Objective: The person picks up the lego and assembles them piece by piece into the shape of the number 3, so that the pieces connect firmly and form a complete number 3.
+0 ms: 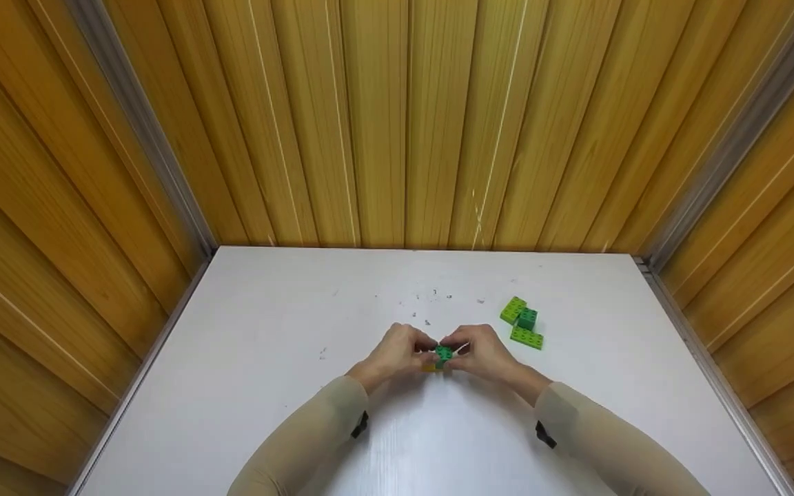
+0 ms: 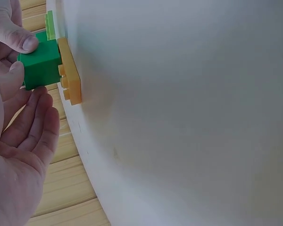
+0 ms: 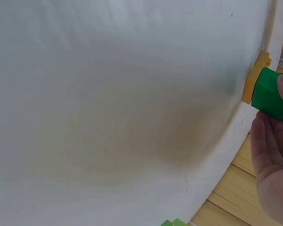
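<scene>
Both hands meet at the middle of the white table around a dark green toy building brick (image 1: 444, 354). My left hand (image 1: 400, 350) pinches it from the left, its thumb against the brick's near side in the left wrist view. From the other side my right hand (image 1: 483, 351) holds the same brick between thumb and fingers. Beneath the brick is a flat orange brick (image 2: 70, 73) lying on the table, with a row of its studs showing. The green brick (image 3: 271, 94) sits over one end of it; whether the two are fully pressed together I cannot tell.
Right of the hands lie a light green flat brick (image 1: 513, 310), a small dark green brick (image 1: 527, 318) and another light green flat brick (image 1: 526, 337), close together. The white table (image 1: 266, 331) bears small dark marks. Wood-panelled walls (image 1: 407, 124) enclose its back and sides.
</scene>
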